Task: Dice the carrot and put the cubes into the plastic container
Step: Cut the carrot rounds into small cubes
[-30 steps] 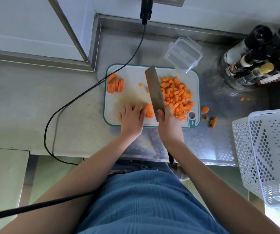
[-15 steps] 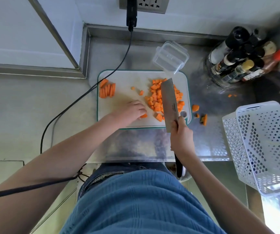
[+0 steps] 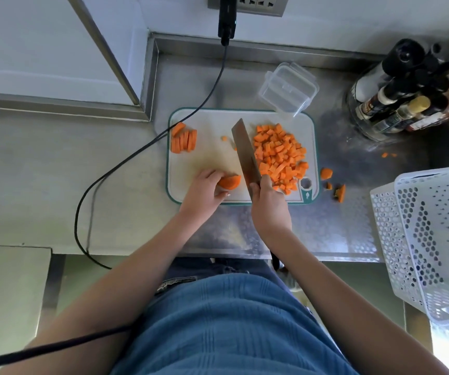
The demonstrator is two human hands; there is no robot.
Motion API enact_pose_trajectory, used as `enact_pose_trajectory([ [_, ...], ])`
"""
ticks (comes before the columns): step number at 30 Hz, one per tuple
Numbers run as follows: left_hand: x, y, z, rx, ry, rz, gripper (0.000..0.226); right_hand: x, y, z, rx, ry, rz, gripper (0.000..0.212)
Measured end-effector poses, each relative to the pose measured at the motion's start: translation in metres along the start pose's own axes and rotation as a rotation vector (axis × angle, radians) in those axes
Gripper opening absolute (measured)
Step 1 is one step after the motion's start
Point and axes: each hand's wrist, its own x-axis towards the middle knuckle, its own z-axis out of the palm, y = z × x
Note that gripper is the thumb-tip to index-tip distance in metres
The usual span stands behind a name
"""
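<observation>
Setting: a grey steel kitchen counter seen from above, with the person's blue top filling the lower middle of the frame.
Cutting board: a white rectangular plastic board with a teal rim lies at the centre.
Left hand: the left hand, just left of centre, has its fingers curled over a rounded orange carrot chunk and holds it down on the near part of the board.
Right hand: the right hand has its fingers clenched round the grip of a broad steel cleaver; the blade runs diagonally up the board, between the chunk and the diced pile.
Diced carrot: a heap of small orange cubes covers the right half of the board.
Slices: a row of orange carrot slabs sits at the board's upper left corner.
Container: a clear square plastic container, with no cubes inside, stands just above the board's upper right corner.
Scraps: a few carrot offcuts lie on the counter right of the board.
Right edge: dark sauce bottles at upper right, a white perforated plastic basket below them.
Cable: a black power cord runs from a wall socket at the top down across the counter's left side.
</observation>
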Motion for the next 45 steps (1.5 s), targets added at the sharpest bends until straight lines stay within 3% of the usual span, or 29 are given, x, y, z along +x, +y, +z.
enact_pose_trajectory([
  [7, 0.003, 0.002, -0.001, -0.053, 0.014, -0.033, 0.018, 0.008, -0.002, 0.02, -0.147, -0.084, -0.001, 0.014],
  [11, 0.004, 0.004, 0.0, -0.07, 0.032, -0.053, 0.015, 0.009, -0.005, 0.026, -0.221, -0.12, 0.028, 0.017],
  [17, 0.003, 0.003, 0.001, -0.077, 0.028, -0.073, 0.022, 0.008, 0.007, 0.015, -0.21, -0.061, 0.009, 0.02],
  [24, 0.001, 0.0, 0.0, -0.135, 0.026, -0.143, 0.046, -0.003, 0.008, -0.001, -0.117, 0.011, -0.045, 0.012],
  [35, -0.002, -0.003, -0.001, -0.13, 0.129, -0.126, 0.014, 0.003, -0.004, 0.02, -0.158, -0.105, -0.072, 0.013],
  [39, 0.0, -0.003, 0.0, -0.116, 0.124, -0.131, 0.01, 0.007, -0.005, 0.028, -0.313, -0.148, -0.046, 0.014],
  [45, 0.0, -0.005, -0.001, -0.099, 0.101, -0.117, 0.012, 0.014, 0.002, 0.025, -0.321, -0.12, -0.056, 0.012],
])
